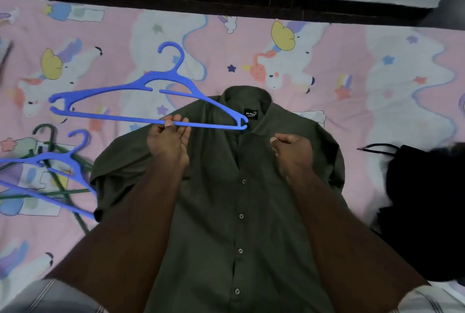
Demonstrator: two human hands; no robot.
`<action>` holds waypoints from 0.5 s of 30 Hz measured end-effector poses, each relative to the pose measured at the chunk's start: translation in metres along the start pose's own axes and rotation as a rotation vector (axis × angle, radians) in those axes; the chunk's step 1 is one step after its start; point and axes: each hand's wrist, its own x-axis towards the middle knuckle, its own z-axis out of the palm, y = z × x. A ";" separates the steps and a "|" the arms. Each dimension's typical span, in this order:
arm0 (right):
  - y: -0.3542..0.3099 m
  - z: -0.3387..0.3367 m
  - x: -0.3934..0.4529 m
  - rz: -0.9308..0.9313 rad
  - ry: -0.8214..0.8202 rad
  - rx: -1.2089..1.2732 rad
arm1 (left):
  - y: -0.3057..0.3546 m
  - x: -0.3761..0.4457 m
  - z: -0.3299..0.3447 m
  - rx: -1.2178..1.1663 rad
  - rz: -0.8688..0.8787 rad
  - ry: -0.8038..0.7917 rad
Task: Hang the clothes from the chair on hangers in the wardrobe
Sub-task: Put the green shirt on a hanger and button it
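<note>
While the left hand (168,136) pinches the lower bar of a blue hanger (141,101) at ten o'clock, the right hand (292,151), fingers curled, grips the olive shirt (226,212) spread buttoned on the bed (377,66).

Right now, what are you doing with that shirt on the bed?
A person is getting a dark green shirt ready to hang. It lies flat on the unicorn bedsheet. The left hand pinches the bottom bar of a blue hanger held over the collar, while the right hand grips the shirt's front. Spare hangers lie to the left.
</note>
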 end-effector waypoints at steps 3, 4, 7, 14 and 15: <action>-0.009 0.011 0.013 -0.041 -0.010 -0.049 | -0.007 0.009 0.016 0.012 0.006 0.023; -0.012 0.015 0.016 -0.056 -0.010 -0.065 | -0.010 0.011 0.019 0.012 0.003 0.021; -0.020 0.026 0.028 -0.092 0.005 -0.137 | -0.021 0.019 0.024 0.001 -0.022 0.017; -0.029 0.038 0.042 -0.109 0.015 -0.307 | -0.039 0.025 0.030 0.014 -0.100 -0.014; -0.030 0.037 0.044 -0.104 0.020 -0.318 | -0.042 0.025 0.032 0.015 -0.109 -0.020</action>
